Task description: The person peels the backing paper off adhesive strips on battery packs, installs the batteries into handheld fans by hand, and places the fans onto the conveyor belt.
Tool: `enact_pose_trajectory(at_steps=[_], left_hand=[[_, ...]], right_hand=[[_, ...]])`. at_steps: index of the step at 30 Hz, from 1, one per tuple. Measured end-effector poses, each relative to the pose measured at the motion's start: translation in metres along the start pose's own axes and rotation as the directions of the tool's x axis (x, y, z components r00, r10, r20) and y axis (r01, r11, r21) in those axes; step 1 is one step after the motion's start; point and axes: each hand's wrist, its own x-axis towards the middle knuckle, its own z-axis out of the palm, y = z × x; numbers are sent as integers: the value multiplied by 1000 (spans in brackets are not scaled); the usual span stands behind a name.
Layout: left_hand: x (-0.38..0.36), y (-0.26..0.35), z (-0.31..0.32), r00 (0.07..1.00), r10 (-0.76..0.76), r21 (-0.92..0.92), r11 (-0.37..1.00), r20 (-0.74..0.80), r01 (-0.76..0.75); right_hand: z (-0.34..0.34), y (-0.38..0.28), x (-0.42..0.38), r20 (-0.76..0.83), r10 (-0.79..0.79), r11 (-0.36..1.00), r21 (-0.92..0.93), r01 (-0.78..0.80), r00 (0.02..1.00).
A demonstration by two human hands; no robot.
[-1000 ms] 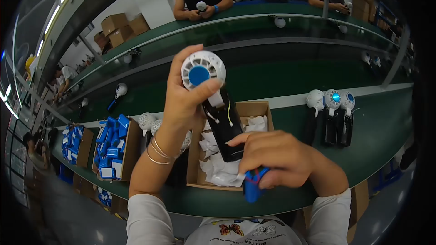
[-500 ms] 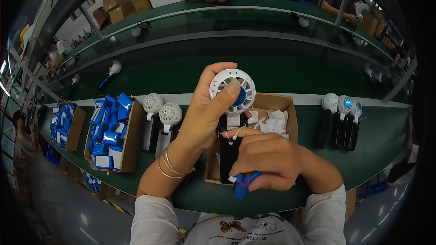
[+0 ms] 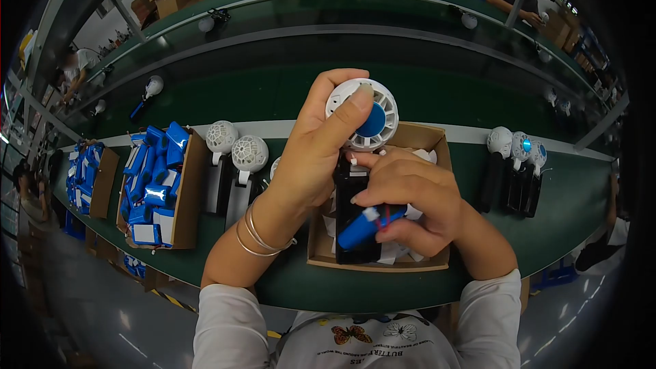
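Observation:
My left hand point(image 3: 311, 143) is closed around a handheld fan point(image 3: 384, 99) with a white slotted round head and blue centre, its thumb lying over the head. The fan's black handle point(image 3: 347, 254) points down toward me over a cardboard box. A blue battery pack point(image 3: 352, 231) with a white plug and red wire is held in my right hand point(image 3: 420, 198), slanted across the handle's lower half. Fingertips of that right hand touch the fan just below its head, by a small white connector point(image 3: 353, 162). Whether the plugs are joined cannot be made out.
Under my hands stands a cardboard box point(image 3: 437, 138) with white scraps. To the left, a box point(image 3: 189, 198) holds many blue battery packs, with white-headed fans point(image 3: 249, 154) beside it. More fans point(image 3: 521, 145) lie right. A conveyor belt point(image 3: 239, 89) runs beyond; co-workers sit across it.
My right hand has brought the battery pack up from below the handle to lie across it. Its fingers are now closer to the fan's neck. The fan has risen slightly in view.

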Motion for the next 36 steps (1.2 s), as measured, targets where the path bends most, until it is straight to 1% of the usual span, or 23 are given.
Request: enact_pose_trajectory(at_steps=[1,3,4,5,6,8,9,12,14,18,20,21,23,24,25,26,27,29,30,31,33,34,36], left_hand=[[0,0,-1,1000,-2,-1,1000,-5,2],[-1,3,-2,1000,3,-51,999,7,-3],[-3,5,-2,1000,0,-50,999,3,1],[-4,9,-1,999,52,-36,998,-4,-52],[-5,12,-1,994,108,-21,994,-10,-108],[-2,11,-5,985,164,-25,986,-56,-166],[-1,10,-7,972,213,-27,976,-99,-217],[-4,19,-9,970,220,-69,971,-104,-228],[-2,18,-11,958,256,-78,961,-129,-267],[-5,24,-10,954,267,-88,956,-139,-281],[-5,25,-11,957,254,-116,956,-140,-271],[-5,25,-11,956,255,-118,955,-142,-272],[-5,26,-11,946,279,-121,946,-166,-301],[-5,26,-11,945,280,-124,945,-166,-302],[-5,25,-11,946,285,-137,942,-157,-306],[-6,25,-12,946,289,-151,938,-150,-311],[-6,25,-10,945,289,-153,938,-152,-311],[-9,22,-2,894,413,-22,906,-176,-423],[-13,19,2,885,437,58,899,-162,-434],[-13,16,4,893,428,35,903,-142,-428],[-13,15,4,917,363,-15,929,-167,-371],[-13,13,5,910,391,10,919,-140,-393],[-12,12,6,909,408,44,913,-80,-406]], right_hand=[[6,-1,-1,-29,-7,993,-118,4,1000],[10,0,-2,-36,7,987,-157,-12,999],[9,2,-3,36,-1,973,-232,9,999],[9,4,-3,108,-5,952,-304,38,994],[11,4,-3,109,-7,952,-302,40,994],[15,2,-1,102,-58,858,-503,102,993],[16,1,2,104,-59,861,-498,103,993],[16,-2,7,78,-91,796,-593,120,993],[15,-3,6,72,-1,778,-626,46,997],[15,-8,10,60,67,748,-663,-11,996],[19,-4,8,-49,74,776,-625,-89,996],[21,-2,7,-47,74,776,-625,-87,996],[27,2,6,-112,170,882,-426,-202,979],[31,4,4,-110,171,881,-429,-202,979],[37,5,1,-168,280,928,-205,-312,945],[40,5,-1,-198,396,917,35,-397,897],[38,4,3,-196,397,917,35,-398,897],[28,1,18,-111,753,636,375,-674,649],[24,3,23,-64,787,580,416,-700,614],[24,6,19,-53,786,578,417,-702,616],[27,19,10,-144,617,787,115,-606,774],[27,8,16,-86,711,660,426,-619,698],[23,10,6,-85,732,657,350,-668,676]])
